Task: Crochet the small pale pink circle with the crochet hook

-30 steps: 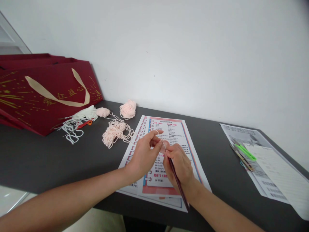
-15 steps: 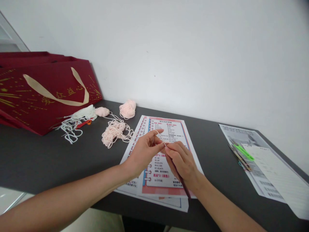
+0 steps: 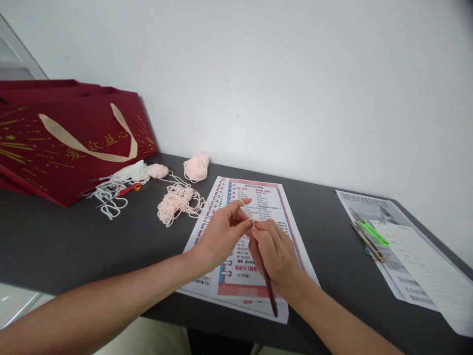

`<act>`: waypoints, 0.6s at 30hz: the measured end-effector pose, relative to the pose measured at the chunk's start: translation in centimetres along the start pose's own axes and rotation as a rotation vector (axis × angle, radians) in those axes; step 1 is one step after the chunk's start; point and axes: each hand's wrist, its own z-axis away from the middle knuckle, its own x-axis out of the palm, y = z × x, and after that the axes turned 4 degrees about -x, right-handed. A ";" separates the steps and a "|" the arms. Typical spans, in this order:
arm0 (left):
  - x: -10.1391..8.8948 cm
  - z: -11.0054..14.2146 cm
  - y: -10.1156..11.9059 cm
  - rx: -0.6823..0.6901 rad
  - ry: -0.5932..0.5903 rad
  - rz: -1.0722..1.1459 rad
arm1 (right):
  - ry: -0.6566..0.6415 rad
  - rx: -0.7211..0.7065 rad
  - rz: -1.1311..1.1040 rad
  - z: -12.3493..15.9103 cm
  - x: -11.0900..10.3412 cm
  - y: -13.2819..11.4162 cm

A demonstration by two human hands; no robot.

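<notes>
My left hand [image 3: 220, 235] is closed in a pinch on a small pale pink crochet piece, mostly hidden by the fingers. A strand of pink yarn passes over its raised index finger. Closed around a crochet hook [image 3: 268, 283] with a dark red handle, my right hand [image 3: 276, 250] meets the left fingertips. The hook's thin tip is at the pinched piece. Both hands are above a printed pattern sheet [image 3: 240, 290]. Loose pink yarn [image 3: 178, 203] lies in a tangled heap left of the sheet.
Behind the heap sit a pink yarn ball [image 3: 196, 166], a smaller pink bundle [image 3: 158, 171] and white yarn [image 3: 129, 173]. A dark red gift bag [image 3: 92, 123] stands at the left against the wall. Green-handled snips [image 3: 374, 233] rest on papers [image 3: 424, 268] at the right.
The handle end of the hook swung right, then back left, as my right hand turned. The pink piece, visible a second ago, is now mostly covered by fingers. My left hand has hardly moved.
</notes>
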 end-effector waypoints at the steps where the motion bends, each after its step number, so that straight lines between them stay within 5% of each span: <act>1: -0.1 -0.1 -0.1 0.041 0.016 -0.065 | 0.003 0.011 -0.030 0.0 -0.1 -0.2; 6: -0.6 -0.3 -0.1 0.212 0.083 -0.366 | 0.056 0.108 -0.231 0.3 -0.6 -0.5; 13: -0.9 -0.1 0.3 0.422 0.075 -0.617 | 0.190 0.915 -0.906 0.0 -0.7 0.1; 16: -1.1 -0.2 0.2 0.446 0.066 -0.637 | 0.180 0.948 -1.022 -0.1 -0.8 0.5; 18: -1.3 -0.3 0.2 0.437 0.062 -0.638 | 0.114 0.784 -0.864 0.1 -1.1 0.6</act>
